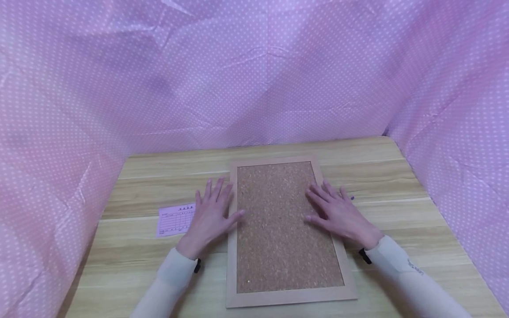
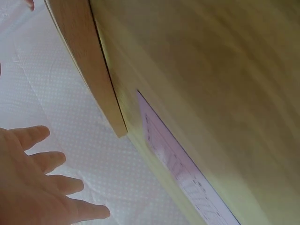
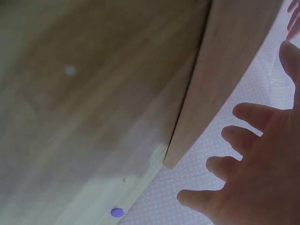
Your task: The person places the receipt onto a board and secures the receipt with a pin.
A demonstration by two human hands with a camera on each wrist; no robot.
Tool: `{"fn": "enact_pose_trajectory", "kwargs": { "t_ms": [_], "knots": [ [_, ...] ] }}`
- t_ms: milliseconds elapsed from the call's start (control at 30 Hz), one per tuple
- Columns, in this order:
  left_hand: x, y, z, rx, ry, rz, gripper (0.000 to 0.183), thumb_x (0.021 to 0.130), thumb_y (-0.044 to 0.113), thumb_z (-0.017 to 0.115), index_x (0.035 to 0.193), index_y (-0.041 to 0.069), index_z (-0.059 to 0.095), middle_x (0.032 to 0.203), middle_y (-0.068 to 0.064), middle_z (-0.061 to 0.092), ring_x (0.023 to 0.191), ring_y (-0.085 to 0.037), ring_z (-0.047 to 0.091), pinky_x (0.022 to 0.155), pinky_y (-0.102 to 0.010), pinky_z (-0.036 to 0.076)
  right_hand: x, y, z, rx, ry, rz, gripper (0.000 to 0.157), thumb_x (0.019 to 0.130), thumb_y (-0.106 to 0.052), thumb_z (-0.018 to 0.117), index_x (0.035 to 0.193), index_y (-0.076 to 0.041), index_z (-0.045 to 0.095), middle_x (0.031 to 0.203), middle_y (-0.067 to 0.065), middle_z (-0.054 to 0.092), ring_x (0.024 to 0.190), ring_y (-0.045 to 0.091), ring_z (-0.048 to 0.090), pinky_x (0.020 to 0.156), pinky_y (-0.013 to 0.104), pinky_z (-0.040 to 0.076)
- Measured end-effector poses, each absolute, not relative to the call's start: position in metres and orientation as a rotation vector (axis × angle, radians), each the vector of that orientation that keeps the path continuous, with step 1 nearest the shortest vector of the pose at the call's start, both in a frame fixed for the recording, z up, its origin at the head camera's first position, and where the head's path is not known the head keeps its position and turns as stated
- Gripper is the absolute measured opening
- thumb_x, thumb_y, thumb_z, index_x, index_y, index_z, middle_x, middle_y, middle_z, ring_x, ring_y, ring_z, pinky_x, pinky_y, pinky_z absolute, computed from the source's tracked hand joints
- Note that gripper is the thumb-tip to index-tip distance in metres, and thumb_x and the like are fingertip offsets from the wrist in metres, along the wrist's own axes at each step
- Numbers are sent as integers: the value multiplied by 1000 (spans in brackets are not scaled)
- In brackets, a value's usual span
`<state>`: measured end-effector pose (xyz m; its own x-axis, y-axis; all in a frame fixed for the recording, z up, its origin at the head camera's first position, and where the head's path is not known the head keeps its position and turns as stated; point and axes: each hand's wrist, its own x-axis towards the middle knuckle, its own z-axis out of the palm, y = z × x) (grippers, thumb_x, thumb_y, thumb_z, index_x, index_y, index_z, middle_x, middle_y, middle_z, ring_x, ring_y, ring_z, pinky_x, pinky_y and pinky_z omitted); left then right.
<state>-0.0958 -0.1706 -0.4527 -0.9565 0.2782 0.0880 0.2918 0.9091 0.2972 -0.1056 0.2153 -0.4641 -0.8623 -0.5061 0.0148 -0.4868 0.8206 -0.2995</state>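
A cork board (image 1: 284, 238) with a pale wooden frame lies flat on the table, its long sides running away from me. Over its left edge my left hand (image 1: 210, 216) is held with fingers spread and straight. My right hand (image 1: 338, 214) is spread in the same way over the right edge. Both wrist views show a gap between palm and board, and neither hand holds anything. Partly covered by the left hand in the head view is a pink printed form (image 1: 172, 222). A small purple round-headed pin (image 3: 117, 212) lies past the board's right side.
The wood-grain table (image 1: 397, 198) has a rounded far right corner. Pink polka-dot cloth (image 1: 254, 79) hangs behind it and at both sides. A small white speck (image 1: 248, 281) shows near the cork's lower left corner.
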Motion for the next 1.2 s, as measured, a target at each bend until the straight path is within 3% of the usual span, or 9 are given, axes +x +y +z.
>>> {"fn": "enact_pose_trajectory", "kwargs": {
  "t_ms": [300, 633, 1000, 1200],
  "knots": [
    [-93, -186, -452, -416, -3043, -515, 91, 94, 68, 59, 162, 13, 33, 173, -12, 9, 156, -47, 3, 117, -76, 5, -105, 218, -467, -847, 2921, -441, 82, 99, -61, 59, 158, -7, 41, 167, 14, 29, 153, 45, 22, 115, 75, 18],
    [-91, -207, -457, -360, -3037, -515, 91, 94, 66, 62, 161, 11, 36, 171, -18, 17, 155, -50, 9, 115, -78, 8, -106, 221, -468, -905, 2864, -434, 80, 99, -56, 62, 157, -4, 42, 167, 16, 31, 152, 44, 26, 115, 72, 25],
    [-87, -232, -456, -304, -3051, -582, 90, 95, 61, 64, 162, 8, 33, 171, -19, 14, 155, -48, 8, 118, -74, 6, -107, 223, -468, -907, 2840, -449, 82, 98, -55, 65, 157, -3, 42, 166, 17, 32, 152, 45, 26, 115, 71, 25],
    [-85, -249, -456, -335, -3002, -612, 85, 96, 50, 68, 159, 3, 35, 168, -23, 21, 153, -51, 16, 117, -73, 14, -107, 223, -468, -908, 2843, -442, 81, 98, -55, 65, 157, -3, 43, 166, 17, 33, 152, 44, 26, 115, 71, 26]
  ]
}}
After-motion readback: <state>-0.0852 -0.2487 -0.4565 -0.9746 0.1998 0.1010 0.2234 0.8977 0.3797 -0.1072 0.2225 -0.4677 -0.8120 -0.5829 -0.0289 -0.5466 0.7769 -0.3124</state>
